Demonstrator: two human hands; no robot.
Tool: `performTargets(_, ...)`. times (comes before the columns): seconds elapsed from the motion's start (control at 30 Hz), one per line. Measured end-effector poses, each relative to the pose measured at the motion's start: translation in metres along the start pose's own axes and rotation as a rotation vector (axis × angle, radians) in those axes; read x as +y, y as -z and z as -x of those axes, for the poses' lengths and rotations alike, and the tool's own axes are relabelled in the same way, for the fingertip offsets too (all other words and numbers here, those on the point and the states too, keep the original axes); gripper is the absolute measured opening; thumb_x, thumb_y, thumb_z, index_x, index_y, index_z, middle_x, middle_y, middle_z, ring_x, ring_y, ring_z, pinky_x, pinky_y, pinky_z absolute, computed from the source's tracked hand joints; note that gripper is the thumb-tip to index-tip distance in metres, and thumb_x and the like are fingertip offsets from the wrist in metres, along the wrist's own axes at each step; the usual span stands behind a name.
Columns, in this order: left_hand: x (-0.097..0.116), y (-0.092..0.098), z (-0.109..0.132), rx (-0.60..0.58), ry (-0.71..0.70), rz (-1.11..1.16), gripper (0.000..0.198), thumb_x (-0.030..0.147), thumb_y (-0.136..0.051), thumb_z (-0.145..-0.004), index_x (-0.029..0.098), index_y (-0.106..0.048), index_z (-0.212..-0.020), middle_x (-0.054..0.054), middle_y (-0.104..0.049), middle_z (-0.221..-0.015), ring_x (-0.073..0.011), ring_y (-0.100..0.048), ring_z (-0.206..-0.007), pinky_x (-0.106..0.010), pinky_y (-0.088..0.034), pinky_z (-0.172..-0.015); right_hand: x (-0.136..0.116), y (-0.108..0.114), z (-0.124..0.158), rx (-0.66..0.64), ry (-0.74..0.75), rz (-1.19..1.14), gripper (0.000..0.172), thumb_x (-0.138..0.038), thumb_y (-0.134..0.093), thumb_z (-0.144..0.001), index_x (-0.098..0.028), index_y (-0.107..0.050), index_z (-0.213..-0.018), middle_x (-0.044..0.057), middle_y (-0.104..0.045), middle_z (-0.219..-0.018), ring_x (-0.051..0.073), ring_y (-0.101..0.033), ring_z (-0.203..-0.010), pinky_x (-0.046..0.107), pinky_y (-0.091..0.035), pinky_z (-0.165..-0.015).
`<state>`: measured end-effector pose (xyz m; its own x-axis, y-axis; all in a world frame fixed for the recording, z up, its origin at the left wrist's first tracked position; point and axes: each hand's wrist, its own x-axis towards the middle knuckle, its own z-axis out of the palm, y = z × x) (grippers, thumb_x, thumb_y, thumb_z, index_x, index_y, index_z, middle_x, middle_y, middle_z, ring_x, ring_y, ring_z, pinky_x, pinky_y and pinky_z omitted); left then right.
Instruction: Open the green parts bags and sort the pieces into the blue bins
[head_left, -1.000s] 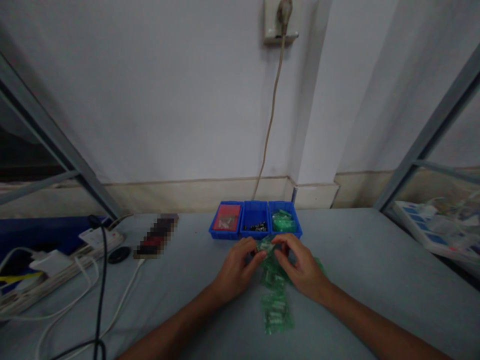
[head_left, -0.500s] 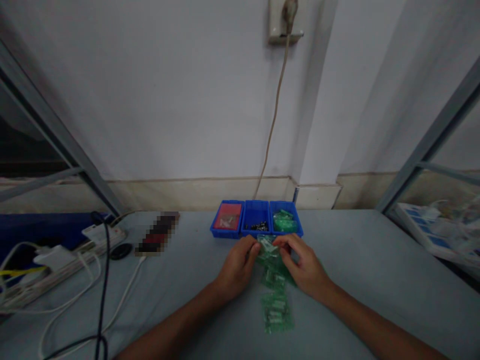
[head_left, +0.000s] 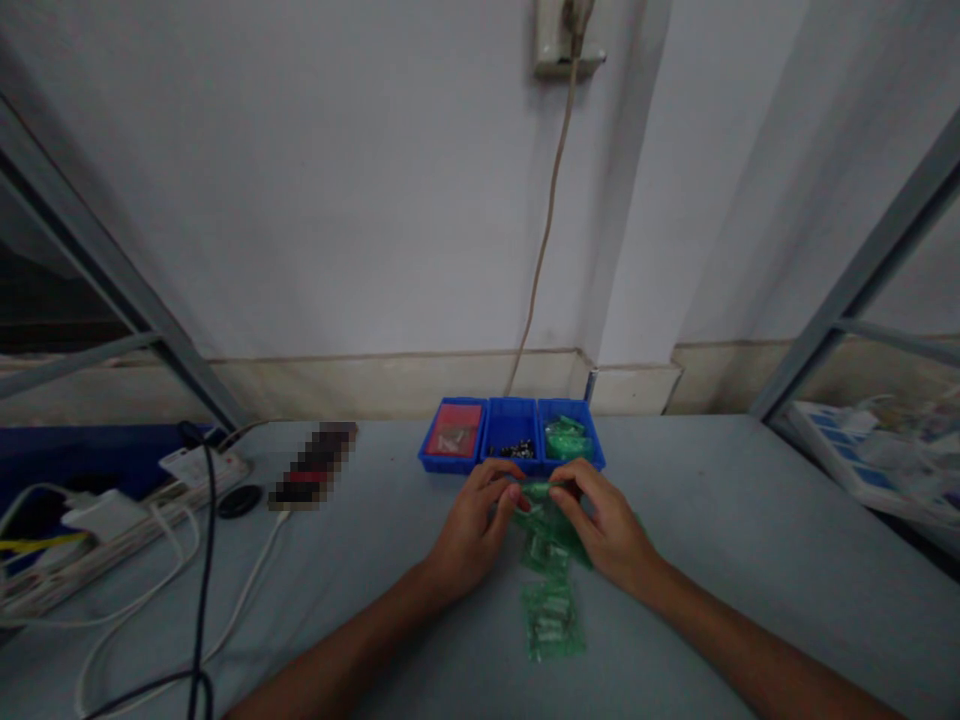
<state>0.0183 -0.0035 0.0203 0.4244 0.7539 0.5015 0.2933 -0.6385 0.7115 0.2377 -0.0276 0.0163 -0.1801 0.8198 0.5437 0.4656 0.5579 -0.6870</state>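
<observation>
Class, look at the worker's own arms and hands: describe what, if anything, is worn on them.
The bare left hand and bare right hand wear no gloves. No watch or bracelet shows at either wrist. The slender, tapering forearms show no sleeves up to the picture's edge. The dim picture hides any finer markings.

This looks like a small workshop: a grey counter [head_left: 697, 530] against a plain wall [head_left: 360, 210], small parts [head_left: 517, 451] in blue bins [head_left: 512, 415], green packets [head_left: 553, 625] nearer, a power strip [head_left: 231, 472] at left.
</observation>
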Motion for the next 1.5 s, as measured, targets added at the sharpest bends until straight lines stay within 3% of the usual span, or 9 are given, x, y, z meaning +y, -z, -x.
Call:
performTargets(0.2, -0.001, -0.002, 0.001, 0.006, -0.013, -0.020, 0.012, 0.017, -0.054, -0.104, 0.020, -0.063, -0.111, -0.006, -0.065, -0.105, -0.0196, -0.060, -0.095, -0.032, -0.050, -0.086, 0.004, -0.004, 0.004, 0.054, -0.127, -0.100, 0.025, -0.035, -0.057, -0.106, -0.024, -0.053, -0.127, 0.000, -0.062, -0.089, 0.019, -0.063, -0.081, 0.030, -0.050, -0.076)
performTargets(0.4, -0.011, -0.007, 0.004, -0.025, -0.036, -0.050, 0.039, 0.003, -0.056, -0.095, 0.024, -0.060, -0.128, -0.006, -0.065, -0.113, -0.0202, -0.061, -0.102, -0.035, -0.051, -0.093, -0.001, -0.001, 0.002, -0.011, -0.119, -0.093, 0.017, -0.038, -0.054, -0.107, -0.024, -0.063, -0.111, 0.002, -0.067, -0.094, 0.020, -0.065, -0.086, 0.030, -0.050, -0.080)
performTargets(0.6, -0.004, -0.003, 0.001, -0.021, -0.022, -0.053, 0.011, 0.019, -0.060, -0.102, 0.021, -0.068, -0.110, -0.008, -0.065, -0.112, -0.0225, -0.061, -0.105, -0.037, -0.050, -0.095, -0.008, 0.003, 0.001, -0.074, -0.076, -0.091, 0.025, -0.038, -0.045, -0.111, -0.023, -0.065, -0.111, 0.003, -0.071, -0.093, 0.021, -0.068, -0.088, 0.031, -0.050, -0.081)
performTargets(0.7, 0.001, -0.001, -0.001, -0.035, 0.005, -0.032, 0.022, 0.029, -0.051, -0.109, 0.019, -0.068, -0.097, -0.007, -0.065, -0.102, -0.0214, -0.061, -0.099, -0.035, -0.049, -0.091, -0.008, 0.002, 0.002, -0.082, -0.067, -0.074, 0.028, -0.038, -0.043, -0.112, -0.023, -0.064, -0.102, 0.000, -0.065, -0.079, 0.019, -0.064, -0.075, 0.030, -0.048, -0.073)
performTargets(0.77, 0.003, -0.001, -0.001, -0.051, 0.030, -0.019, 0.030, 0.033, -0.048, -0.110, 0.019, -0.067, -0.092, -0.006, -0.064, -0.097, -0.0208, -0.060, -0.095, -0.034, -0.048, -0.088, -0.006, 0.001, 0.003, -0.066, -0.056, -0.040, 0.025, -0.038, -0.046, -0.111, -0.023, -0.064, -0.103, 0.001, -0.066, -0.084, 0.019, -0.064, -0.078, 0.030, -0.049, -0.075)
performTargets(0.87, 0.004, -0.001, -0.001, -0.078, 0.056, -0.011, 0.035, 0.037, -0.047, -0.111, 0.019, -0.068, -0.090, -0.005, -0.064, -0.095, -0.0208, -0.060, -0.095, -0.033, -0.047, -0.088, -0.002, -0.002, 0.005, -0.010, -0.061, -0.015, 0.019, -0.036, -0.052, -0.108, -0.024, -0.060, -0.119, 0.004, -0.068, -0.099, 0.020, -0.065, -0.085, 0.031, -0.051, -0.077)
performTargets(1.0, 0.002, -0.001, -0.001, -0.124, 0.076, -0.017, 0.037, 0.041, -0.045, -0.111, 0.020, -0.069, -0.092, -0.005, -0.064, -0.094, -0.0215, -0.060, -0.094, -0.034, -0.046, -0.090, 0.001, -0.004, 0.006, 0.021, -0.081, -0.028, 0.024, -0.034, -0.054, -0.107, -0.024, -0.054, -0.129, 0.004, -0.067, -0.098, 0.020, -0.065, -0.081, 0.031, -0.052, -0.073)
performTargets(1.27, 0.000, -0.002, -0.003, -0.073, 0.089, 0.030, 0.041, 0.041, -0.044, -0.111, 0.019, -0.071, -0.088, -0.006, -0.064, -0.092, -0.0219, -0.061, -0.093, -0.034, -0.046, -0.088, 0.002, -0.004, 0.007, 0.061, -0.055, -0.067, 0.023, -0.032, -0.055, -0.106, -0.024, -0.053, -0.127, 0.004, -0.069, -0.100, 0.018, -0.064, -0.076, 0.030, -0.053, -0.071)
performTargets(1.5, -0.003, -0.003, -0.004, 0.025, 0.112, 0.080, 0.034, 0.041, -0.050, -0.109, 0.018, -0.063, -0.088, -0.003, -0.060, -0.088, -0.0182, -0.056, -0.082, -0.030, -0.045, -0.077, -0.001, 0.000, 0.003, 0.010, -0.008, -0.004, 0.016, -0.027, -0.051, -0.107, -0.024, -0.065, -0.115, 0.006, -0.071, -0.105, 0.021, -0.067, -0.091, 0.033, -0.053, -0.083)
